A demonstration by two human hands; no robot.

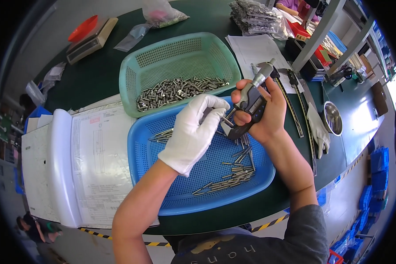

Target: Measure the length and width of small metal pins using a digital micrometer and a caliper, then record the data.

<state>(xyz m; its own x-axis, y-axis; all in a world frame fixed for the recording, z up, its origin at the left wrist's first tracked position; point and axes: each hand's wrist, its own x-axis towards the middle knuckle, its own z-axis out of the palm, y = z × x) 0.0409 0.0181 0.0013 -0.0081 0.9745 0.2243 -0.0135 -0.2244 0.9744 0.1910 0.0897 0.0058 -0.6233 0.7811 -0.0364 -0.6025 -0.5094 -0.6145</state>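
At the centre of the frame, your white-gloved left hand (193,132) pinches a small metal pin (226,120) between its fingertips and sets it against the jaws of the digital micrometer (250,103), which your bare right hand (262,112) grips firmly, fingers wrapped around its dark body and the silver thimble pointing toward the upper right. The two hands meet just above the blue plastic basket (138,154), where a loose scatter of slim metal pins (233,176) lies across the perforated floor, mostly in its right half. Directly behind it, toward the upper middle of the frame, a teal basket (132,75) holds a heap of short metal studs (176,90). At left, an open binder of technical drawings (97,158) rests on the dark green table (97,75). To the right of your right hand lie a spare white glove (319,132), a long steel ruler (292,110) and a small steel bowl (332,118). In the upper left sits a weighing scale (90,42) with a red tray (82,27).
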